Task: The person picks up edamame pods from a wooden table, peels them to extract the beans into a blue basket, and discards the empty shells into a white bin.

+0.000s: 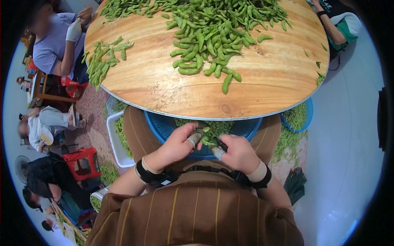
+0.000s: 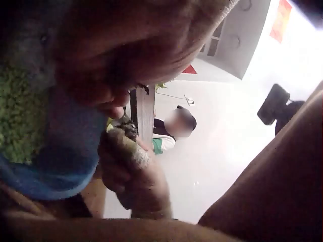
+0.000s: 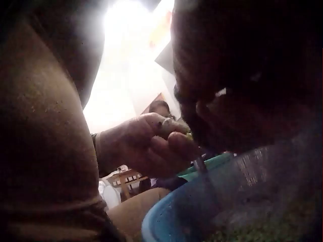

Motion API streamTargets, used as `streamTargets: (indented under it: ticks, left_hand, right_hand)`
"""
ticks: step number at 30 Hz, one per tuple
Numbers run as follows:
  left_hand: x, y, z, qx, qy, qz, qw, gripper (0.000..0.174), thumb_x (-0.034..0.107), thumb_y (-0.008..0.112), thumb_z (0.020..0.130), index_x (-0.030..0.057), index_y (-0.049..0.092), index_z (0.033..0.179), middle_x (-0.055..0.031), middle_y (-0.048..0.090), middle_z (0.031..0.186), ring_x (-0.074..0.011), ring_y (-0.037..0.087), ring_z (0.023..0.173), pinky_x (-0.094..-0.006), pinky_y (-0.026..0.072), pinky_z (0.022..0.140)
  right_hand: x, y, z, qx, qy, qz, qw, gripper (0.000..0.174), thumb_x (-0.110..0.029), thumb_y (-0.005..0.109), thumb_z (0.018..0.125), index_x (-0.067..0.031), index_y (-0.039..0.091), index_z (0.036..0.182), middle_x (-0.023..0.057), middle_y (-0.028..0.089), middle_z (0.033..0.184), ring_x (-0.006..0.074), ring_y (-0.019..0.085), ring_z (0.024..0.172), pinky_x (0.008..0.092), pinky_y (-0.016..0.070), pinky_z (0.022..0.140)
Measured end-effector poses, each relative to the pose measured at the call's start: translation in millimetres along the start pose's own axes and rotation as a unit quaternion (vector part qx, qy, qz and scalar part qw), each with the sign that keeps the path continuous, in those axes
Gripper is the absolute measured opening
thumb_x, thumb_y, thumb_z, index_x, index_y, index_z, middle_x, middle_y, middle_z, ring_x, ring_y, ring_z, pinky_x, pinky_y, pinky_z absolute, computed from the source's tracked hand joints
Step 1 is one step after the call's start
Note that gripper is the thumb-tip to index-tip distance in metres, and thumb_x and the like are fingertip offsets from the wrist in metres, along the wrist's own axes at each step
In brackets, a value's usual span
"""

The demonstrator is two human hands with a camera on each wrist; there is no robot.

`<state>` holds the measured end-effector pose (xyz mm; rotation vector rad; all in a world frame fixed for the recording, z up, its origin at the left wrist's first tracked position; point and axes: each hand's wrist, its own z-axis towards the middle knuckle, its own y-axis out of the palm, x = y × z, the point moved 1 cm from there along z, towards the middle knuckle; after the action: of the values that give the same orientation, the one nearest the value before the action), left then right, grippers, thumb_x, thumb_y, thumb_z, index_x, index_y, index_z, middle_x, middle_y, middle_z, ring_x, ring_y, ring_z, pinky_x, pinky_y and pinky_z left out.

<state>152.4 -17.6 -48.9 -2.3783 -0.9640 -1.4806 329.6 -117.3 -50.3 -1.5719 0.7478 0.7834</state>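
Observation:
Above a blue basin (image 1: 154,123), my left hand (image 1: 178,143) pinches a green soybean pod (image 1: 206,129) between its wrapped thumb and its fingers. Close beside it, my right hand (image 1: 241,152) grips a small black object (image 1: 221,143), partly hidden by the fingers; I cannot tell its exact kind. A bit of green pod (image 1: 208,143) shows at the right thumb's tip. Pale, stained wraps cover both thumbs. Shelled green beans (image 1: 223,128) lie in the basin under the hands. The right wrist view is dark, with the left hand (image 3: 151,143) facing the right one.
A round wooden table (image 1: 143,82) bears a large heap of soybean pods (image 1: 213,33), its edge overhanging the basin. A white tub (image 1: 119,151) of pods stands left, a blue basket (image 1: 308,117) right. Pods litter the floor. Other people sit around, one near a red stool (image 1: 82,162).

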Motion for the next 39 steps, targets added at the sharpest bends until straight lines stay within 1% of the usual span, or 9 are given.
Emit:
streamTargets:
  ticks: [5,7,10,20,22,26,29,32,39]
  left_hand:
    - [-2,3,-1,-0.061,0.087,-0.011,0.994,0.032,0.009,0.039,0.096,0.0053,0.039,0.128,-0.0008,0.053,0.079,-0.0066,0.047,0.064,-0.0193,0.0365,0.053]
    - [4,6,-3,-0.046,0.004,-0.101,0.994,0.033,0.009,0.039,0.097,0.0064,0.036,0.13,-0.0027,0.056,0.085,-0.0072,0.049,0.066,-0.0196,0.0375,0.054]
    - [-6,0,-1,-0.017,-0.036,-0.212,0.976,0.028,0.014,0.042,0.097,0.005,0.042,0.124,-0.0054,0.059,0.086,-0.0073,0.051,0.066,-0.0195,0.0381,0.054]
    - [-3,-5,-7,-0.032,-0.039,-0.091,0.995,0.014,0.014,0.051,0.095,0.0058,0.056,0.085,-0.0005,0.061,0.074,-0.0046,0.049,0.059,-0.0183,0.0381,0.053]
    - [-4,-4,-7,0.015,-0.021,-0.074,0.997,0.009,0.006,0.051,0.091,0.0037,0.057,0.086,-0.0011,0.061,0.071,-0.0064,0.05,0.058,-0.0207,0.04,0.052]
    - [-10,-7,-8,0.062,0.067,0.133,0.987,0.006,0.003,0.052,0.086,0.0024,0.058,0.085,-0.0032,0.062,0.068,-0.0102,0.055,0.06,-0.0245,0.0435,0.054]
    - [7,1,-16,-0.011,0.129,0.251,0.959,0.005,0.006,0.056,0.086,0.0014,0.058,0.086,-0.0034,0.062,0.076,-0.009,0.056,0.067,-0.0249,0.0447,0.06]
    - [16,2,-21,-0.086,0.15,0.201,0.964,0.007,0.007,0.054,0.089,0.0015,0.058,0.09,-0.0041,0.063,0.078,-0.0093,0.056,0.066,-0.024,0.0446,0.059]
    - [8,-3,-20,-0.146,0.028,-0.092,0.985,0.011,0.007,0.045,0.095,0.0028,0.054,0.099,-0.002,0.062,0.081,-0.0059,0.052,0.065,-0.0199,0.0432,0.059]
  right_hand:
    - [-3,4,11,0.035,0.144,0.248,0.958,0.016,-0.012,0.06,0.08,0.0016,0.054,0.086,0.0162,0.056,0.068,0.028,0.053,0.059,0.0352,0.0432,0.053]
    - [-3,5,16,-0.028,0.238,0.473,0.848,0.009,-0.006,0.056,0.083,0.001,0.054,0.088,0.0054,0.055,0.064,0.0101,0.049,0.051,0.0259,0.0416,0.047]
    - [-2,9,17,0.009,0.194,0.472,0.86,0.008,-0.003,0.054,0.083,0.0009,0.055,0.09,0.0007,0.055,0.067,0.0056,0.049,0.053,0.0201,0.0393,0.047]
    - [-1,13,10,0.065,0.183,0.393,0.899,0.015,-0.001,0.057,0.08,0.0024,0.056,0.095,0.0056,0.058,0.07,0.0103,0.052,0.055,0.0257,0.0428,0.049]
    - [-3,13,6,0.132,0.02,0.164,0.977,0.015,-0.003,0.058,0.08,0.0018,0.055,0.094,0.0144,0.06,0.073,0.0191,0.055,0.06,0.0321,0.0464,0.055]
    - [-18,7,-1,0.204,-0.023,-0.105,0.973,0.014,-0.005,0.059,0.08,0.001,0.055,0.092,0.0211,0.058,0.076,0.0268,0.058,0.068,0.0375,0.0479,0.062]
    - [-17,9,0,0.179,-0.088,-0.015,0.98,0.011,-0.003,0.057,0.08,0.0006,0.053,0.089,0.0147,0.058,0.071,0.0203,0.057,0.061,0.0338,0.0473,0.056]
    - [-18,3,1,-0.019,0.193,0.46,0.867,0.008,-0.007,0.058,0.086,-0.0015,0.053,0.088,0.0005,0.055,0.068,0.0061,0.05,0.053,0.0211,0.0415,0.047]
    - [-21,-5,10,-0.031,0.163,0.419,0.893,0.015,-0.013,0.064,0.085,-0.0025,0.056,0.09,0.0013,0.058,0.073,0.0075,0.052,0.059,0.024,0.0447,0.051]
